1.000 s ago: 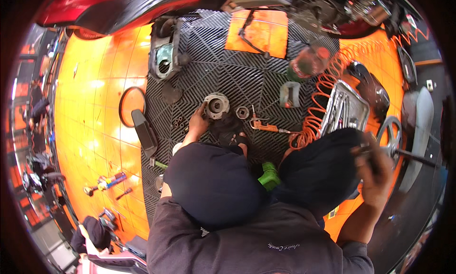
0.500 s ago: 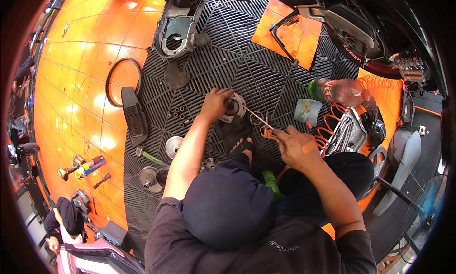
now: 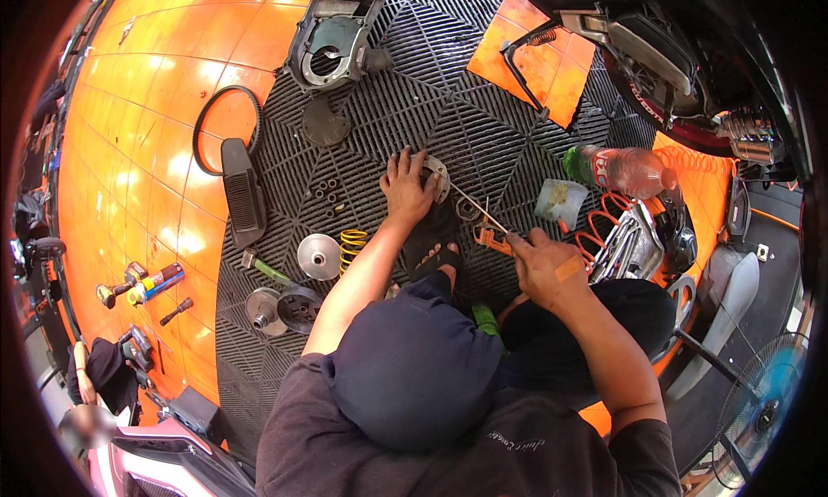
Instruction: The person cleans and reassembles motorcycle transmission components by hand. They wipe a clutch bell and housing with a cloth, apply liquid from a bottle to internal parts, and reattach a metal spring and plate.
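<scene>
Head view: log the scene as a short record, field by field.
Left hand: on the curved grey metal flange
Right hand: gripping a thin straight metal rod
Rod's far end: at the flange; contact unclear
Left of the left forearm: yellow coil spring, round silver metal disc
Near right hand: orange-bodied tool
Upper right: translucent plastic bottle on its side
Surface: black ribbed mat

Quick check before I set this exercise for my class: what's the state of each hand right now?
Left hand: against the round metal part; whether it grips cannot be told.
Right hand: closed, holding a thin rod-shaped tool.
</scene>
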Tool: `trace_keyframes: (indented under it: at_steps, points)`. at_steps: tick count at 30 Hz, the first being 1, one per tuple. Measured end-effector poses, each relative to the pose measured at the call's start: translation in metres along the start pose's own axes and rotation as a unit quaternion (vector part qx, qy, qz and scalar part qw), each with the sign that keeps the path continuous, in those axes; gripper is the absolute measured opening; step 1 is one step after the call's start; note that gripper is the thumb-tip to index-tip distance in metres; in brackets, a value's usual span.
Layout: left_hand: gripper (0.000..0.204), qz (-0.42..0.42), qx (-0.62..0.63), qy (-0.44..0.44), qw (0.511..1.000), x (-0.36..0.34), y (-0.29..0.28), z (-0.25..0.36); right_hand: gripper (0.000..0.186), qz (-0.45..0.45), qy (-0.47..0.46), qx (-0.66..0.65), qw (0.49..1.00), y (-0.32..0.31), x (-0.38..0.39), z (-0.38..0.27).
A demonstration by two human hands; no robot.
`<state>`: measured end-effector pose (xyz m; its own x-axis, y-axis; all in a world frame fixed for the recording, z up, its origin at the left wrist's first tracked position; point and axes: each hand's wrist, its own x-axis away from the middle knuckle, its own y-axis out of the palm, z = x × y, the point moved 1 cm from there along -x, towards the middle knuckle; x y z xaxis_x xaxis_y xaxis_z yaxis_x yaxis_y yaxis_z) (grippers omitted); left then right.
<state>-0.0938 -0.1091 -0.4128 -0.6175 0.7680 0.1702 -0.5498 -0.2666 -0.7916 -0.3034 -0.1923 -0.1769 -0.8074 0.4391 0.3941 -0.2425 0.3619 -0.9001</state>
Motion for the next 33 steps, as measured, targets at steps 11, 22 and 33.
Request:
trace_keyframes:
  at_steps: [11,22,33]
  points:
    - [0.057,-0.032,-0.041,0.015,0.999,-0.007,-0.006,0.003,0.037,-0.040,-0.012,0.047,0.998,-0.007,0.003,-0.002]
    - [0.060,-0.038,-0.036,0.012,0.999,-0.007,-0.012,0.009,0.038,-0.045,-0.029,0.057,0.997,-0.012,0.000,-0.002]
    - [0.061,-0.043,-0.039,0.020,0.998,-0.006,-0.011,0.007,0.039,-0.058,-0.038,0.074,0.995,-0.017,-0.001,-0.004]
